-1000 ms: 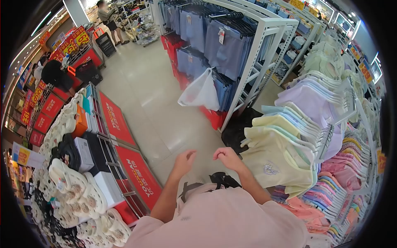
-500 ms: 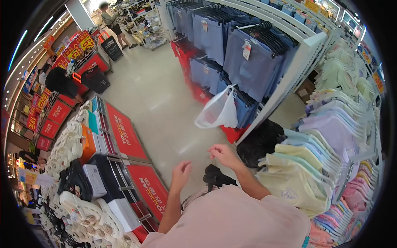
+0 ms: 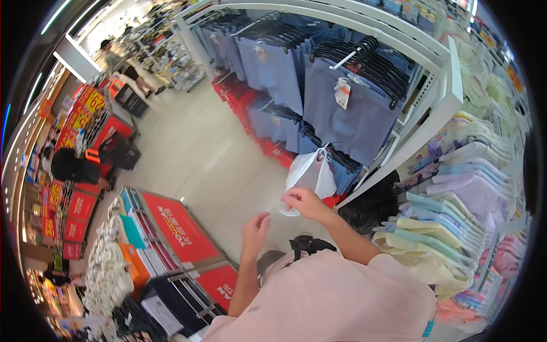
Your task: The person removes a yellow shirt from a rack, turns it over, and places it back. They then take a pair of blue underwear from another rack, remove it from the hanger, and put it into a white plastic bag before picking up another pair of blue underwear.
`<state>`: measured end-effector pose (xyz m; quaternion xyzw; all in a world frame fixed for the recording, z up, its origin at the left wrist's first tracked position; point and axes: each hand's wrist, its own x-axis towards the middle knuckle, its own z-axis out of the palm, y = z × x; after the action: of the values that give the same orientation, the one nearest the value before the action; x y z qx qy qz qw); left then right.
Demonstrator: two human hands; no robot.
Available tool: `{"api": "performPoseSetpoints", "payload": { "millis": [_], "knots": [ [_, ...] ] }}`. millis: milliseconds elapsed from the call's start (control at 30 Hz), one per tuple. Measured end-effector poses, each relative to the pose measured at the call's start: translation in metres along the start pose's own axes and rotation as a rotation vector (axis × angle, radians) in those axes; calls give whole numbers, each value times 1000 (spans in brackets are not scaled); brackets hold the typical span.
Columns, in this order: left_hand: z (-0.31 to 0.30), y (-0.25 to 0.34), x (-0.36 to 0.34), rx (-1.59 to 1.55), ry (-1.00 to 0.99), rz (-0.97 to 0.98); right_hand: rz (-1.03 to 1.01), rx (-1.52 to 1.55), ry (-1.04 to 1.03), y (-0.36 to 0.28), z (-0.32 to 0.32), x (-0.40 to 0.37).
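My left hand [image 3: 256, 231] is raised in front of my pink shirt, its fingers loosely bent and nothing in them. To its right, my right hand [image 3: 303, 203] is also held up, fingers half curled and apart, with nothing visible in its grasp. In this view it overlaps the lower part of a white plastic bag [image 3: 317, 169], which hangs at the end of a rack of blue shorts [image 3: 350, 108]. A small black bag [image 3: 310, 244] shows at my waist, below the hands.
A white rack frame [image 3: 433, 94] stands ahead on the right, beside hangers of pastel tops [image 3: 436, 242]. At left, a red-panelled shelf [image 3: 176, 222] carries pale shoes [image 3: 108, 285]. Aisle floor [image 3: 199, 154] runs between. Two people are farther off, near black shopping baskets [image 3: 118, 151].
The view has shifted and turned, so the clothes rack and the white bag look nearer. My right hand now overlaps the bag. Both hands stay raised.
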<state>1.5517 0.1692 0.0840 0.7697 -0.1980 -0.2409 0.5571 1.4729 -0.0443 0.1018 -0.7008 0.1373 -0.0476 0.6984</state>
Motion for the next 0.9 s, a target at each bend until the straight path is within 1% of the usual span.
{"api": "performPoseSetpoints", "payload": {
  "millis": [67,133,233,267,367,433,533,633,667,767,800,900],
  "knots": [
    [-2,-2,19,-15,-75,-28,49,8,51,4,-5,10],
    [-9,-16,42,-13,-148,-30,111,53,106,22,-5,19],
    [-19,-38,80,-36,-242,-4,45,84,257,40,3,27],
    [-25,-43,91,-45,-274,12,57,97,302,40,6,29],
    [-46,-40,132,-55,-417,-27,93,149,457,25,12,43],
    [-64,-39,162,-45,-457,17,133,214,578,20,21,55],
    [-93,-31,211,-34,-502,60,90,176,667,8,32,71],
    [-107,-21,251,-49,-526,60,29,162,812,-5,44,79],
    [-109,-17,262,-54,-529,56,21,104,863,-6,47,78],
    [-102,-5,287,-80,-534,38,114,171,1009,-24,59,69],
    [-95,-2,292,-96,-551,31,84,215,1042,-24,61,64],
    [-66,6,299,-151,-598,24,-11,216,1161,-11,61,49]
  ]
}}
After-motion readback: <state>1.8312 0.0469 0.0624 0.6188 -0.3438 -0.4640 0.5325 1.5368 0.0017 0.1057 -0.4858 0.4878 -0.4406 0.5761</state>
